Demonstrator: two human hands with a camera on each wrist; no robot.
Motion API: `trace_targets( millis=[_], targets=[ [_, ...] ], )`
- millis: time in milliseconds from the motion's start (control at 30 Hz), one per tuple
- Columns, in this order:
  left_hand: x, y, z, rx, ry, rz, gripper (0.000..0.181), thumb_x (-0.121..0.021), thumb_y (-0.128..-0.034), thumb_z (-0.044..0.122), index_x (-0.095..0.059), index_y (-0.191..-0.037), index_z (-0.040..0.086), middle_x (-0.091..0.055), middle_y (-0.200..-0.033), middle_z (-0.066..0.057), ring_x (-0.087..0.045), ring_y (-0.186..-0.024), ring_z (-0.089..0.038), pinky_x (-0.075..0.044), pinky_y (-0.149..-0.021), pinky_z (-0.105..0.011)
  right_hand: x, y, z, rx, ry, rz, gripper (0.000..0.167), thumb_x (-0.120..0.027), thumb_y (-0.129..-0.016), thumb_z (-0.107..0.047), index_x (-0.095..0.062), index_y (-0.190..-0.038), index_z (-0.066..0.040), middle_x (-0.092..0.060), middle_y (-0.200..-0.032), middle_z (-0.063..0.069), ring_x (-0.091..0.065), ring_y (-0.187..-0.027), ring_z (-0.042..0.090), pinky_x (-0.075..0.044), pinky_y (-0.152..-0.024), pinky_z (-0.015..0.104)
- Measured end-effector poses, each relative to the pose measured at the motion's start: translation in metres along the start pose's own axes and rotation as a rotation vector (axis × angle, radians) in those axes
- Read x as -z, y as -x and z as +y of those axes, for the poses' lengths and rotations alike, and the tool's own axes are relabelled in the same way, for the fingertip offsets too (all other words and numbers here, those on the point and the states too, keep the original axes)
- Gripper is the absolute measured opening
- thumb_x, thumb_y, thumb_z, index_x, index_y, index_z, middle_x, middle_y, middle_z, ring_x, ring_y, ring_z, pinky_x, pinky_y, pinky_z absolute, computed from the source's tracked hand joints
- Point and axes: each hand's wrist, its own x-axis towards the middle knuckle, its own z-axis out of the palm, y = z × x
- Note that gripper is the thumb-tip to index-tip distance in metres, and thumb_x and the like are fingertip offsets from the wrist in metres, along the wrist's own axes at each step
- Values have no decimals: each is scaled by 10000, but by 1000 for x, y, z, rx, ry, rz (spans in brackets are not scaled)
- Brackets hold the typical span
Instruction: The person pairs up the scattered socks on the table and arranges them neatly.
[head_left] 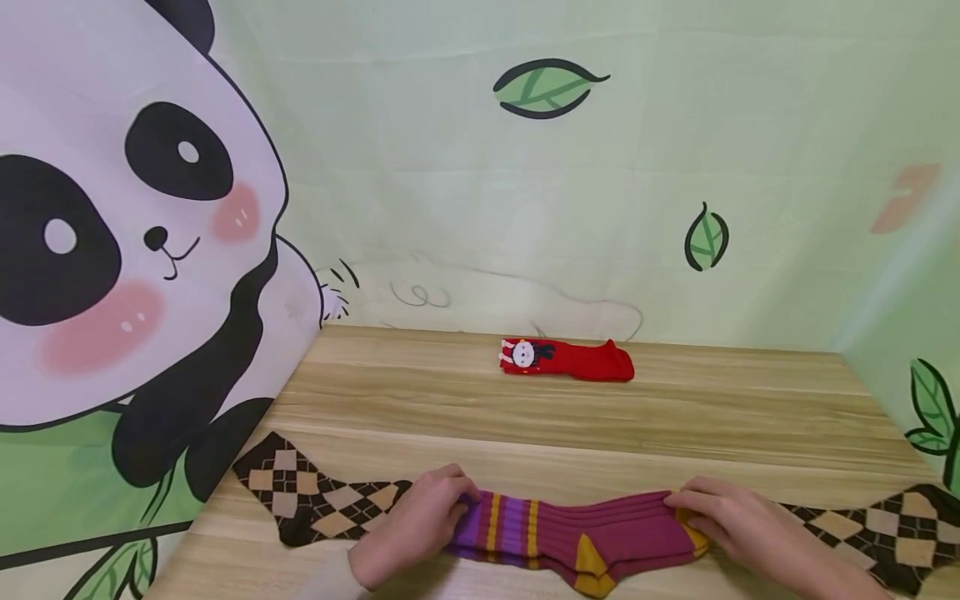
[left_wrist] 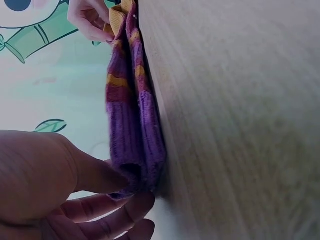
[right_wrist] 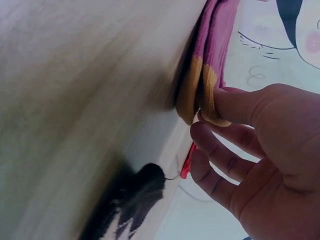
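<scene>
Two purple socks (head_left: 562,533) with yellow stripes, heels and toes lie one on the other at the table's front. My left hand (head_left: 423,521) pinches the cuff end; in the left wrist view the thumb presses the ribbed violet cuff (left_wrist: 130,135) from above with fingers beneath. At the other end my right hand (head_left: 738,525) pinches the yellow toe (right_wrist: 212,95) of the upper sock between thumb and index finger, its other fingers loosely bent. One argyle sock (head_left: 300,492) lies beyond the left hand, another argyle sock (head_left: 892,529) beyond the right, each partly hidden by an arm or hand.
A red sock or folded sock pair (head_left: 577,360) with a white animal face lies near the table's back edge. The wooden table (head_left: 450,408) is bordered at the back and sides by a pale green cloth (head_left: 450,167) printed with a panda and leaves.
</scene>
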Motion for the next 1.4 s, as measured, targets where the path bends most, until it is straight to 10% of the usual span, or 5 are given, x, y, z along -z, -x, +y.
trace_targets(
  millis=[633,1400],
  targets=[
    [8,0,14,-128,-3,-3,399,-848,-855,248,-732,-1219,133,-649,-1230,-64,-609,-1084,-187,-553,-918,-372,1,-17,-20,191,138,211,479,-872,-795,-241,-724,-1250,-210,-661,-1198,-17,-603,-1023,174,-582,-773,366],
    [-5,3,19,-257,-26,-100,410,-918,-747,301,-781,-1111,169,-655,-1096,24,-578,-1013,-89,-513,-906,-229,-11,-24,-32,236,-41,19,314,-792,-895,-327,-758,-1184,-211,-620,-1054,-109,-516,-901,38,-525,-698,244]
  ],
)
